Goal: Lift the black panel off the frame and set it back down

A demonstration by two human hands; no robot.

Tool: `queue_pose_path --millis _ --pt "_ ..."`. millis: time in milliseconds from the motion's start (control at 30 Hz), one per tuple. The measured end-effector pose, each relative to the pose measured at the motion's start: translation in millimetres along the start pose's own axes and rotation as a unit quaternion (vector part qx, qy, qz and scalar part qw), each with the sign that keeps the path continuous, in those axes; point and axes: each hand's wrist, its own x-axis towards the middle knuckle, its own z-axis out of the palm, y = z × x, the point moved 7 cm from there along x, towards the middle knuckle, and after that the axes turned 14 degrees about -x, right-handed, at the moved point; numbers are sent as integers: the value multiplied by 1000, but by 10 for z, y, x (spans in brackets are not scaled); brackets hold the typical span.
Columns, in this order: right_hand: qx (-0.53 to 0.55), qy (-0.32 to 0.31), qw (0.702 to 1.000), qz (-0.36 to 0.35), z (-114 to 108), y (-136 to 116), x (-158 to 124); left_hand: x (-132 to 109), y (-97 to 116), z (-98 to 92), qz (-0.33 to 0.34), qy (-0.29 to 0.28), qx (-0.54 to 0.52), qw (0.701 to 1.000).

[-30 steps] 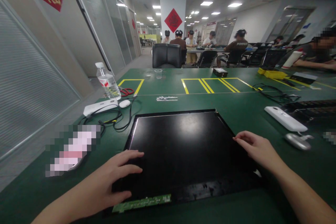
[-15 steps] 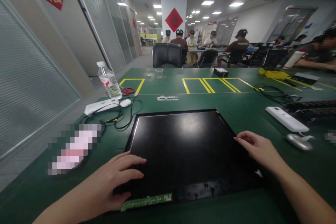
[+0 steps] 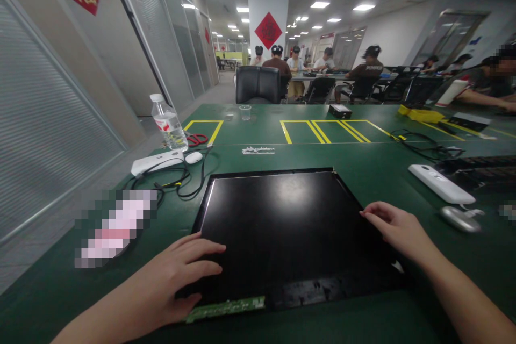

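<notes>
A black display panel (image 3: 282, 226) lies flat on the green table (image 3: 363, 161) right in front of me, with a narrow green circuit strip (image 3: 226, 309) along its near edge. My left hand (image 3: 173, 279) rests on the panel's near left corner, fingers stretched out flat over the surface. My right hand (image 3: 397, 228) lies on the panel's right edge, fingers flat and pointing left. Neither hand grips anything.
Left of the panel are a tangle of black cable (image 3: 177, 180), a white power strip (image 3: 157, 162), a water bottle (image 3: 168, 123) and red scissors (image 3: 196, 140). On the right lie a white remote-like device (image 3: 439, 184) and a grey mouse (image 3: 459, 219). People sit at far tables.
My left hand has slid slightly right along the panel's near left corner. My right hand has stayed where it was.
</notes>
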Motion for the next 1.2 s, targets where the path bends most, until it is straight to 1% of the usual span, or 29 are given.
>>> queue_pose_path --millis 100,300,467,533,600,733,800,867,933,1067,1200 --pt "0 -5 1000 2 5 2 -1 0 -5 5 -3 1 -4 1000" --pt "-4 -7 1000 5 8 11 -4 3 -13 -5 -38 -8 -20 999" --pt "-2 -8 1000 9 6 13 -4 5 -3 -40 -36 8 -33 999" --pt "-5 -16 1000 15 13 13 -5 10 -27 -76 -36 33 -26 998" --pt "-5 -21 1000 16 15 10 -5 6 -106 -138 -55 78 -11 995" --pt "3 -19 1000 10 15 29 -3 -68 -411 -283 -143 179 40 973" --pt "7 -15 1000 7 18 46 3 -111 -553 -319 -183 204 59 960" --pt "9 -11 1000 4 20 55 10 -124 -635 -314 -202 204 67 955" --pt "6 -11 1000 2 23 55 14 -108 -654 -284 -207 191 66 957" --pt "-2 -17 1000 0 20 36 11 -51 -594 -209 -203 167 50 964" --pt "-10 -1 1000 -14 -14 5 3 -35 -561 -177 -204 160 39 965"
